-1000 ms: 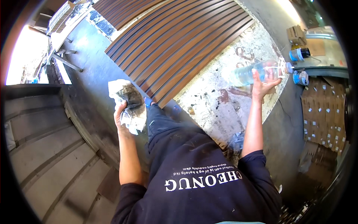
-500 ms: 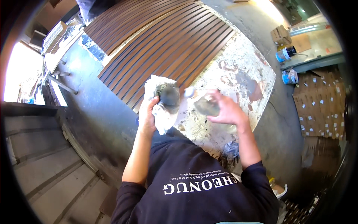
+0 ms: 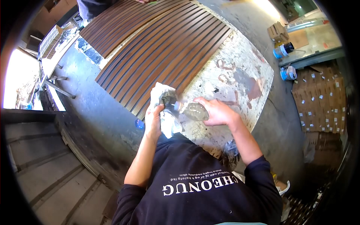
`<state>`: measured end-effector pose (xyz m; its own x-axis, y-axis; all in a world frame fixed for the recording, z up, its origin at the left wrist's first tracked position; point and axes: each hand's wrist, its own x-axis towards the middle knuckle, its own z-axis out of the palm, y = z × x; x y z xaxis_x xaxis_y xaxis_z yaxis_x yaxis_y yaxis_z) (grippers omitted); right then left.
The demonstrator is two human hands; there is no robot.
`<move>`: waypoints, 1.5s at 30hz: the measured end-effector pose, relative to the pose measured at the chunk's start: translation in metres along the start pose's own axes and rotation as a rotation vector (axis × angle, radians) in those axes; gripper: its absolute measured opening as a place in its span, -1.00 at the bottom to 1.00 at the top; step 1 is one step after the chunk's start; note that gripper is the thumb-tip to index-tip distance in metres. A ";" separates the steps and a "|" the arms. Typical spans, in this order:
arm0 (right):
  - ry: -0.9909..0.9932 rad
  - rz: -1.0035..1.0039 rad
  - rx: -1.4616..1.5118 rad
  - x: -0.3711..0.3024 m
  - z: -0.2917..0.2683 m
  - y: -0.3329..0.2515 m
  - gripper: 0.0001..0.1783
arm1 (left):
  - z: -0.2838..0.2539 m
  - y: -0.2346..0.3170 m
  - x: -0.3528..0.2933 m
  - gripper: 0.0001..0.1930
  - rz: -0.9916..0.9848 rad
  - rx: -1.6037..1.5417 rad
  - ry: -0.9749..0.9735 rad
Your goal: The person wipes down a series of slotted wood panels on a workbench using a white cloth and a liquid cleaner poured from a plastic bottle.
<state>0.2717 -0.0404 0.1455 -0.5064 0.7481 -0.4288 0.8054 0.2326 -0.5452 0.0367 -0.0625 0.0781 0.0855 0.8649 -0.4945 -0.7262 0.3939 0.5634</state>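
My left hand (image 3: pixel 153 119) grips a crumpled white cloth (image 3: pixel 159 92) with a dark grey stained patch facing to the right. In my right hand (image 3: pixel 220 112) is a clear plastic bottle (image 3: pixel 195 111), tilted on its side. Its neck points left at the stained patch, close to or touching it; I cannot tell which. Liquid shows through the bottle wall. Beyond both hands lies a brown slatted wood panel (image 3: pixel 165 56), set across a white, paint-stained table (image 3: pixel 240 71).
A second slatted panel (image 3: pixel 116 30) lies farther off, with a co-worker's hand (image 3: pixel 142 1) at its far edge. To the right stand paint buckets (image 3: pixel 288 73), a cardboard box (image 3: pixel 278 32) and stacked brown cardboard (image 3: pixel 318 101). Crumpled grey plastic (image 3: pixel 231 148) sits at the table's near edge.
My right hand has brought the bottle left, its neck now at the cloth's dark patch. The cloth has turned slightly, and a co-worker's hand has appeared at the far panel.
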 end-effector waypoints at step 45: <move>0.301 -0.052 -0.104 0.009 -0.021 -0.016 -0.12 | 0.025 0.058 0.026 -0.44 0.029 -0.075 -0.213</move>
<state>0.2606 -0.0239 0.1656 -0.4464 0.8801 -0.1616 0.8158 0.3261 -0.4777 0.0144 -0.0095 0.1144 0.2001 0.9251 -0.3228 -0.7784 0.3502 0.5210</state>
